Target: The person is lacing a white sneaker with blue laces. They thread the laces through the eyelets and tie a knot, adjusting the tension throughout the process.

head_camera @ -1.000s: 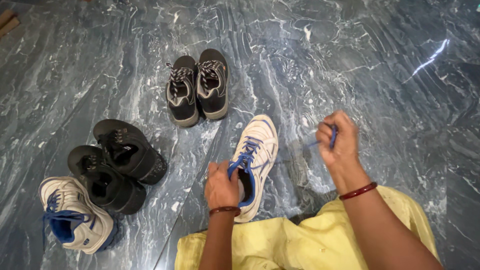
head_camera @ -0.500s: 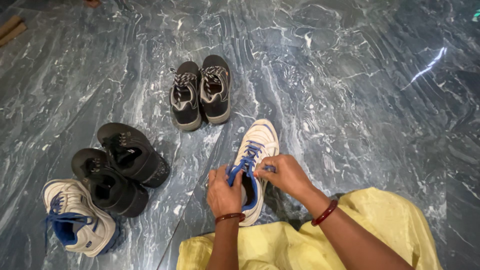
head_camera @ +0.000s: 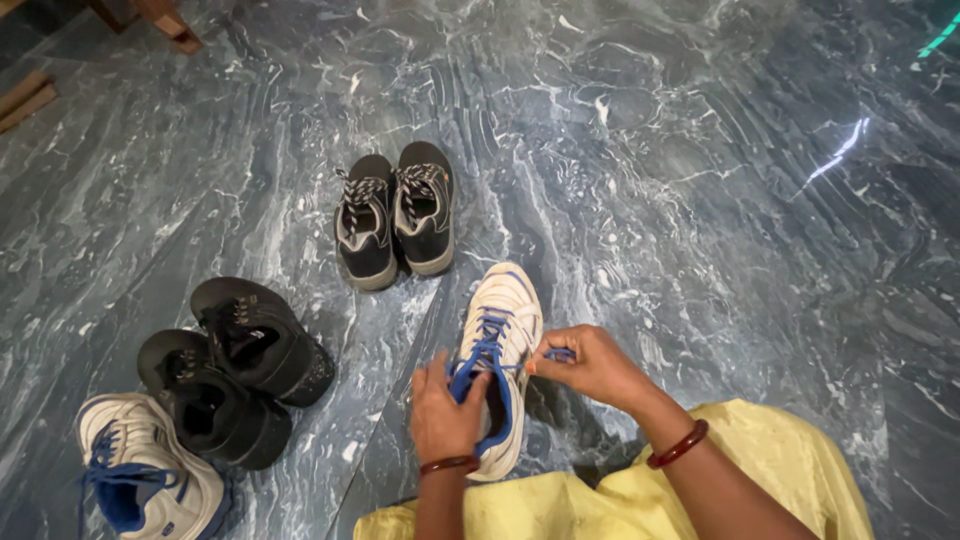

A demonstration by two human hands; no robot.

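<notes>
On the grey marbled floor (head_camera: 700,180) I see a yellow garment (head_camera: 780,470) over my lap, a black pair of boots (head_camera: 235,365) to my left, a dark pair of sneakers (head_camera: 393,213) further out, a second white shoe (head_camera: 145,480) at the lower left, and the white shoe (head_camera: 500,350) with its blue lace (head_camera: 480,350) standing just in front of my knees. My left hand (head_camera: 440,410) has its grip pinched shut on the lace at the shoe's opening, and my right hand (head_camera: 590,365) has its grip closed on the lace end at the shoe's right side. To lace it well I judge I should hold the shoe steady with the left, keep the lace flat and untwisted, and draw both sides to even tension.
</notes>
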